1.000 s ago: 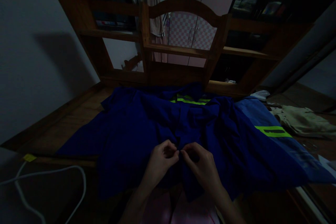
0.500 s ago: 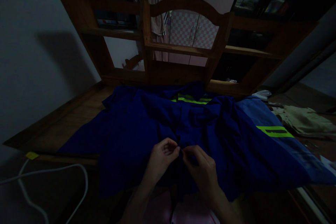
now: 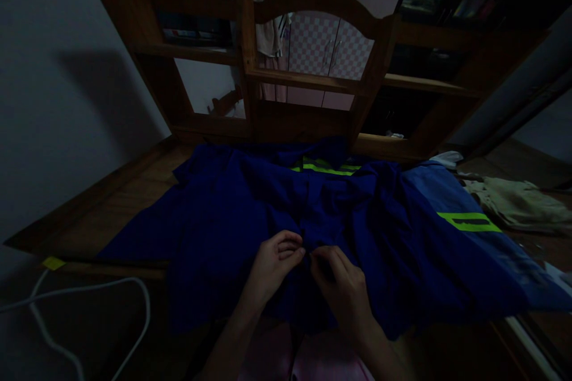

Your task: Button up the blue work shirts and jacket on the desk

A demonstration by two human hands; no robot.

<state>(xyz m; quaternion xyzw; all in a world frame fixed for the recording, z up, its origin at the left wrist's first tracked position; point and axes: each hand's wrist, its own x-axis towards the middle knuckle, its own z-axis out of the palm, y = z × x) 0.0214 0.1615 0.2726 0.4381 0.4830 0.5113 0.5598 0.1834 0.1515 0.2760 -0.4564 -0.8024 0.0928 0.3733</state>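
Note:
A dark blue work jacket [image 3: 227,208] is spread across the wooden desk, with yellow-green reflective strips [image 3: 330,166] showing near its far edge. My left hand [image 3: 274,259] pinches the cloth near the middle of its front, thumb and fingertips together, the other fingers curled. Close beside it on the right, my right hand [image 3: 342,277] is closed in a pinch on the same front edge. A narrow gap separates the two sets of fingertips. Whether a button or other small fastener lies between them is too dark to tell.
A wooden shelf frame [image 3: 313,0] stands behind the jacket. Lighter blue cloth with a reflective strip [image 3: 469,221] lies to the right, beside beige folded cloth [image 3: 513,202]. A white cable [image 3: 89,289] loops at lower left below the desk edge [image 3: 120,271].
The left hand's fingers have lifted and straightened slightly, and its fingertips sit a little further from the right hand's. The right hand stays nearly in place. The view has tilted slightly.

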